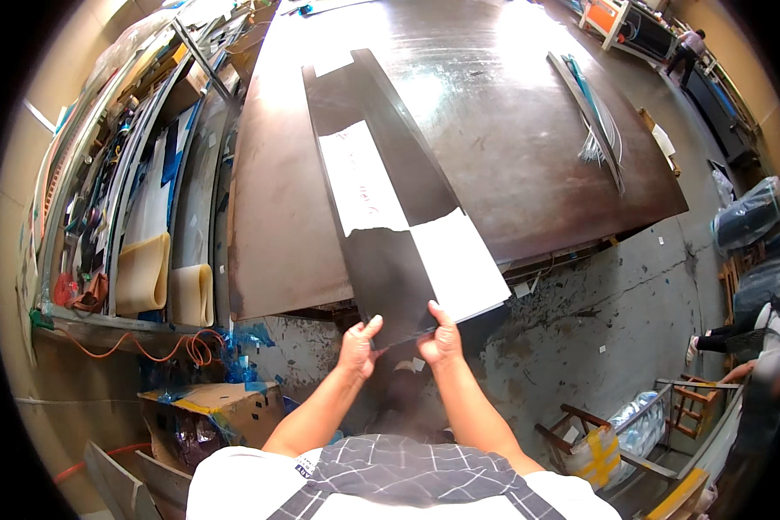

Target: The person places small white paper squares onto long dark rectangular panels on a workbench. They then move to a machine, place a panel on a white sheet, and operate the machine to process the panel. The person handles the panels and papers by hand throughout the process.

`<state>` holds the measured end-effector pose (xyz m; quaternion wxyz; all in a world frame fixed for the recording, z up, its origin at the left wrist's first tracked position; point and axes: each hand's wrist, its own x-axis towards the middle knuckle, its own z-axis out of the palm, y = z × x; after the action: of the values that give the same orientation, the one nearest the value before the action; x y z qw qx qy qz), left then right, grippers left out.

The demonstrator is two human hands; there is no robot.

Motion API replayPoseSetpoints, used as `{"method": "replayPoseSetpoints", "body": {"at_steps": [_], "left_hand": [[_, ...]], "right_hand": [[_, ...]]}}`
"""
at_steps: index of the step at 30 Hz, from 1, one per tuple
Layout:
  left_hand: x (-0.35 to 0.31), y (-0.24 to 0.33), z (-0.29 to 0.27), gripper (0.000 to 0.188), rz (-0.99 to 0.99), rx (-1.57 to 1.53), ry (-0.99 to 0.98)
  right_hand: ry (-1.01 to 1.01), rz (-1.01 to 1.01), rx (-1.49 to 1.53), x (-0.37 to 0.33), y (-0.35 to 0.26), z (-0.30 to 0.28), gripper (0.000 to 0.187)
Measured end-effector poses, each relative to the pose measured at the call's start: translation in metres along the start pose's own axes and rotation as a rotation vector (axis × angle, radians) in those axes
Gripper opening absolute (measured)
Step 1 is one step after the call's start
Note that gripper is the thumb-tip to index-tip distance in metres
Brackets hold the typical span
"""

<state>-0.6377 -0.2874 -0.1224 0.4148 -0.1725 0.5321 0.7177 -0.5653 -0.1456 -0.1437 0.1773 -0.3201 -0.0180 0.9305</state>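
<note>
A long dark flat sheet [386, 269] stretches from my hands out over the big brown table [269, 225], its near end past the table's front edge. My left hand [358, 347] pinches its near left corner, thumb on top. At the near edge, to the right, my right hand [441, 336] grips it the same way. A white sheet with reddish marks [361, 178] lies on the left of the dark sheet. Another white sheet [461, 266] lies along its right side, near my right hand. The fingers under the sheet are mostly hidden.
A metal strip [585, 121] and a bundle of thin pale strands [600, 143] lie on the table's right. Shelves with rolled cream sheets [143, 273] stand left. A cardboard box [212, 407] is at lower left, wooden stools [693, 407] at lower right. Another person [688, 54] is far right.
</note>
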Motion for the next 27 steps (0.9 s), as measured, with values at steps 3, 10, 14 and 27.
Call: {"method": "replayPoseSetpoints", "body": {"at_steps": [3,10,14,27], "left_hand": [[-0.033,-0.032,0.024,0.028,-0.065,-0.025,-0.090],[-0.112,-0.129,0.028,0.035,-0.224,-0.127,-0.468],[-0.077,-0.170,-0.002,0.052,-0.127,-0.265,-0.459],[-0.023,-0.104,0.087,0.059,0.347,-0.538,-0.488]], "right_hand": [[-0.031,0.003,-0.086,-0.035,-0.036,-0.017,0.028],[0.094,-0.027,-0.233,-0.170,-0.109,-0.113,0.039],[0.115,-0.042,-0.318,-0.265,-0.165,-0.182,0.040],[0.338,-0.339,-0.605,-0.498,-0.326,-0.245,0.062]]}}
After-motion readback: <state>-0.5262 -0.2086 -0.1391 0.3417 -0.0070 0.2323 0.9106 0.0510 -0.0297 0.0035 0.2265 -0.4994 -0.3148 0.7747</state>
